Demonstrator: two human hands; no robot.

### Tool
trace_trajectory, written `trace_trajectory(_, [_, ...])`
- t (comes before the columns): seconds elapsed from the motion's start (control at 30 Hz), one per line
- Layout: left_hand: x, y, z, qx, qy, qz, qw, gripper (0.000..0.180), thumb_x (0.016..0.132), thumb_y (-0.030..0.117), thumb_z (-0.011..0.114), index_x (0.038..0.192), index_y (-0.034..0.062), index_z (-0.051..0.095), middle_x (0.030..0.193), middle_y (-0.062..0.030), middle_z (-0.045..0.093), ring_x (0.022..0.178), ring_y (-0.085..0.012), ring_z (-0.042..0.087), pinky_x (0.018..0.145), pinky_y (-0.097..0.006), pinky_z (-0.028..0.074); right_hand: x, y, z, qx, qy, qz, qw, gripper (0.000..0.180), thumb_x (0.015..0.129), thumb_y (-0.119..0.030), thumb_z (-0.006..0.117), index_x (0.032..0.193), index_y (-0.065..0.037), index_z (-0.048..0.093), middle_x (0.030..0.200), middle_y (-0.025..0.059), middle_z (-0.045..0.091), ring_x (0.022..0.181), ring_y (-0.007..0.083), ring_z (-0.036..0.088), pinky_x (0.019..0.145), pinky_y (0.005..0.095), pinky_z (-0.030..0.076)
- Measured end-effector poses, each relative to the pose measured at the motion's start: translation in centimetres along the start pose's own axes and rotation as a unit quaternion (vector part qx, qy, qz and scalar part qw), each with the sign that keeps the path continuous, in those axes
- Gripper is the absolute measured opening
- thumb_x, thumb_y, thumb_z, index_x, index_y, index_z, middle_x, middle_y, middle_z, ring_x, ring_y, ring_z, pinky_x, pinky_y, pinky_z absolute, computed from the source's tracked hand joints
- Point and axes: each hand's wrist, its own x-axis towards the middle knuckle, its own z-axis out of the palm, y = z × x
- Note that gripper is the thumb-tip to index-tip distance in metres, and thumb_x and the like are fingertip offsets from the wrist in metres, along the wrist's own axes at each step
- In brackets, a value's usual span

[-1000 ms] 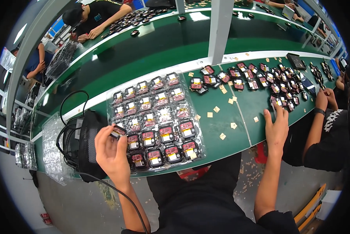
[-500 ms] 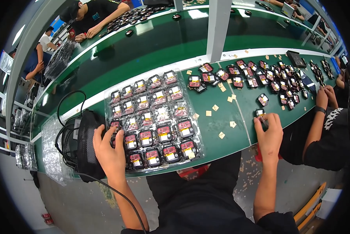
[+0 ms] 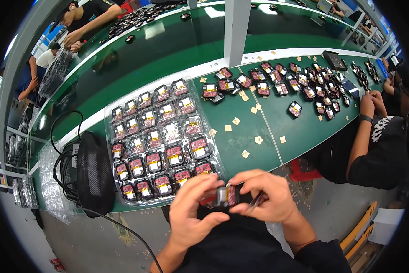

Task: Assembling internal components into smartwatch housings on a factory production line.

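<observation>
Our left hand (image 3: 187, 214) and right hand (image 3: 275, 200) have come together: right fingers pinch a black rounded-square device (image 3: 226, 196) near the green surface (image 3: 304, 136); we cannot tell whether the left fingers grip it.

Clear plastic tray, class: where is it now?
In the head view, the clear plastic tray lies left of centre on the green table, between the black mesh bag on its left and beige squares to its right.

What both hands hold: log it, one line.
left hand: beside black gadget, contact unclear; right hand: gripping it, plus slim dark item; clear tray: similar gadgets; green table: loose gadgets, beige squares
</observation>
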Motion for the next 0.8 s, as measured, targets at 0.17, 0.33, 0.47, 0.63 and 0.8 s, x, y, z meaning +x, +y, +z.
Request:
trace_trajectory(0.17, [-0.3,-1.0,0.4,-0.056,0.015,0.001,0.998,0.068,0.081,0.032,0.089,0.131,-0.006,0.061,0.132,-0.0196,0.06,0.119,-0.0286,0.065,0.101,-0.039,0.053,0.1,-1.3,0.9,0.113,-0.06,0.089,0.988,0.044,0.076,-0.018,0.094,0.104,-0.003,0.064,0.122,0.0139,0.062,0.064,0.0035,0.048,0.055,0.0192,0.043])
trace_trajectory(0.33, [-0.7,-1.0,0.7,-0.143,0.103,-0.057,0.983,0.073,0.083,0.044,0.086,0.129,-0.0066,0.062,0.129,-0.0185,0.061,0.115,-0.0298,0.066,0.103,-0.041,0.051,-0.1,-1.7,1.2,0.006,-0.053,0.095,0.994,0.043,0.082,-0.013,0.088,0.119,-0.004,0.066,0.128,0.0113,0.049,0.073,0.0065,0.058,0.057,0.024,0.05])
trace_trajectory(0.47, [-0.7,-0.9,0.7,-0.122,0.109,-0.039,0.986,0.073,0.083,0.045,0.085,0.13,-0.0069,0.061,0.129,-0.0184,0.061,0.116,-0.0299,0.066,0.103,-0.041,0.051,0.1,-1.3,1.4,-0.145,-0.009,-0.012,0.989,0.042,0.079,-0.001,0.081,0.12,-0.002,0.068,0.091,0.0079,0.068,0.075,0.0218,0.071,0.062,0.033,0.057])
trace_trajectory(0.63, [-0.8,-1.1,0.7,-0.136,0.106,-0.05,0.984,0.075,0.083,0.044,0.086,0.13,-0.0077,0.061,0.13,-0.0185,0.061,0.116,-0.0297,0.066,0.103,-0.041,0.052,-0.8,-0.3,1.7,-0.231,0.027,-0.091,0.968,0.038,0.079,-0.006,0.081,0.116,-0.003,0.072,0.089,0.0058,0.071,0.064,0.0166,0.066,0.055,0.0295,0.053])
trace_trajectory(0.8, [-0.9,-1.0,0.8,-0.145,0.099,-0.056,0.983,0.074,0.083,0.043,0.086,0.131,-0.008,0.06,0.131,-0.0186,0.06,0.117,-0.0301,0.066,0.103,-0.041,0.053,-0.7,-0.3,2.0,-0.275,0.056,-0.116,0.953,0.03,0.077,-0.009,0.081,0.106,-0.003,0.076,0.087,0.0038,0.07,0.06,0.0132,0.061,0.052,0.0265,0.05])
